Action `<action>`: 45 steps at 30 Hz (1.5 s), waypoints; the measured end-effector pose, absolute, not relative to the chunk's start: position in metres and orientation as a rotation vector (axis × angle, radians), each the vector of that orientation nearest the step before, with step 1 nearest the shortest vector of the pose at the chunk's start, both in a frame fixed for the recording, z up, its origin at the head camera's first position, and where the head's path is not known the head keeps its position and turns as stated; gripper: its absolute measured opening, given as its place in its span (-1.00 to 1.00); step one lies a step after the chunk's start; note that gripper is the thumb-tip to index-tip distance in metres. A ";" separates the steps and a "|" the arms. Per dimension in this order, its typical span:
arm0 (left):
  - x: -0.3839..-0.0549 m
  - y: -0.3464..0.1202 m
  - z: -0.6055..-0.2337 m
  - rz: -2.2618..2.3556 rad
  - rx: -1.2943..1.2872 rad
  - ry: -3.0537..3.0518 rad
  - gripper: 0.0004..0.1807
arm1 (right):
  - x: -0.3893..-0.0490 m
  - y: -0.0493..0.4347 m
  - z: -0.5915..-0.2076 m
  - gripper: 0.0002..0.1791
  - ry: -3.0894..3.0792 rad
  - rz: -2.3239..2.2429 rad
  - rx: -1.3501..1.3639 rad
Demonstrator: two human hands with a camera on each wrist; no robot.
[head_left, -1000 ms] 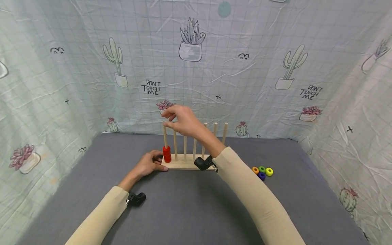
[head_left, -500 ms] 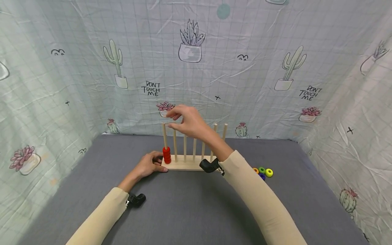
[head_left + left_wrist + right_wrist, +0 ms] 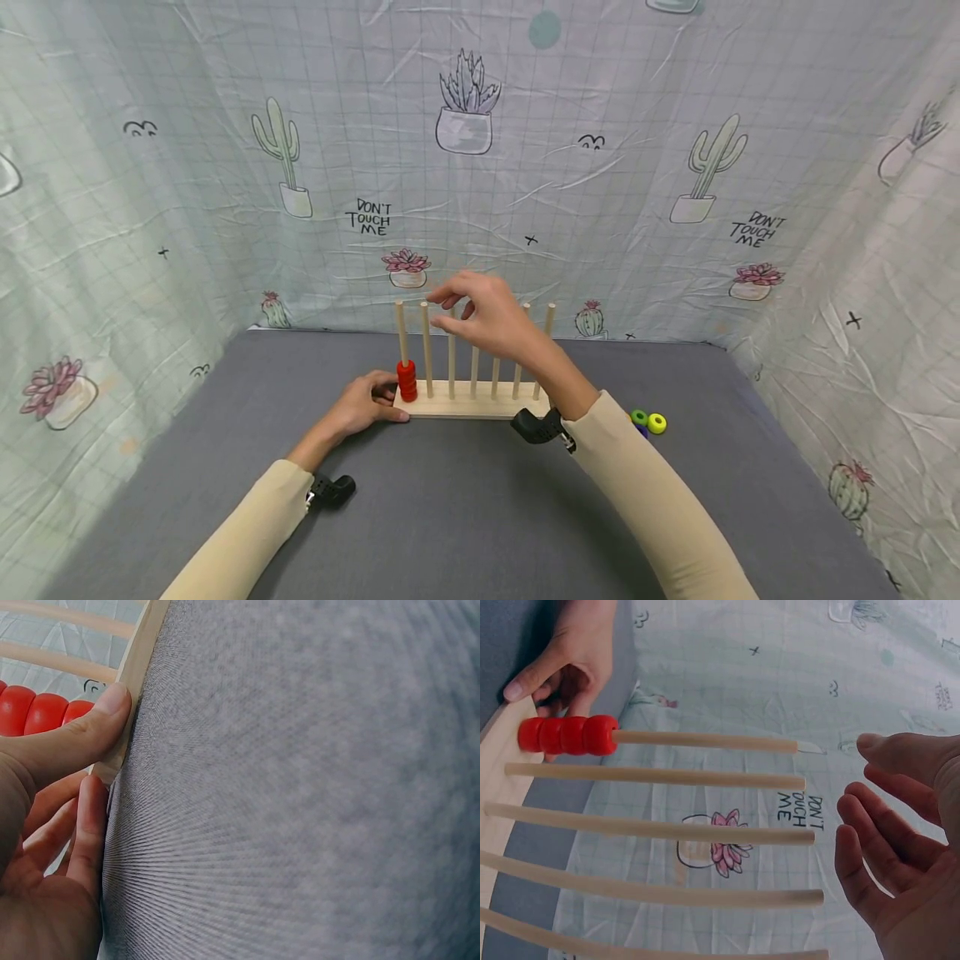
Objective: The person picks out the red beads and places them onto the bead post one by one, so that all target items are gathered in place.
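Note:
A wooden peg rack [image 3: 465, 407] with several upright pegs stands on the grey table. Several red beads [image 3: 568, 735] are stacked at the bottom of its leftmost peg. My left hand [image 3: 358, 407] holds the left end of the base; in the left wrist view the thumb [image 3: 82, 735] lies over its edge and the fingers are at its end. In the air near the peg tops is my right hand [image 3: 487, 315], its fingers loosely bent and apart. In the right wrist view nothing sits between them, and the bare peg ends [image 3: 784, 745] are just off the fingertips.
Right of the rack lie loose beads: a green bead [image 3: 638, 417], a yellow bead [image 3: 657, 423] and a blue bead [image 3: 642, 432] partly behind the right sleeve [image 3: 652, 492]. A printed cloth [image 3: 480, 192] hangs behind and along both sides of the table.
My right hand has moved right and slightly down from above the leftmost peg, leaving its tip uncovered. The right sleeve now covers more of the loose beads. My left hand stays put.

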State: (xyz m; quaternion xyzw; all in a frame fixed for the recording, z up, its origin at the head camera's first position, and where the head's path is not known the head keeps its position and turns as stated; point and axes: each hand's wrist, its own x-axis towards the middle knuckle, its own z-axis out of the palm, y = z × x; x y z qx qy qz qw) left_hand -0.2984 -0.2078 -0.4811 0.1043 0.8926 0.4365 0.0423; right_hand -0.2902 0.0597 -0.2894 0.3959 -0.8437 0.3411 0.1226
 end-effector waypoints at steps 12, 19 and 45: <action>-0.299 -0.209 -0.483 1.360 0.299 2.708 -0.21 | -0.269 0.080 -0.301 -0.72 -2.451 0.959 1.199; -0.301 -0.210 -0.485 1.370 0.314 2.709 -0.20 | -0.255 0.096 -0.312 -0.73 -2.469 0.945 1.219; -0.300 -0.210 -0.484 1.350 0.308 2.707 -0.17 | -0.241 0.175 -0.384 -0.66 -2.613 1.020 1.158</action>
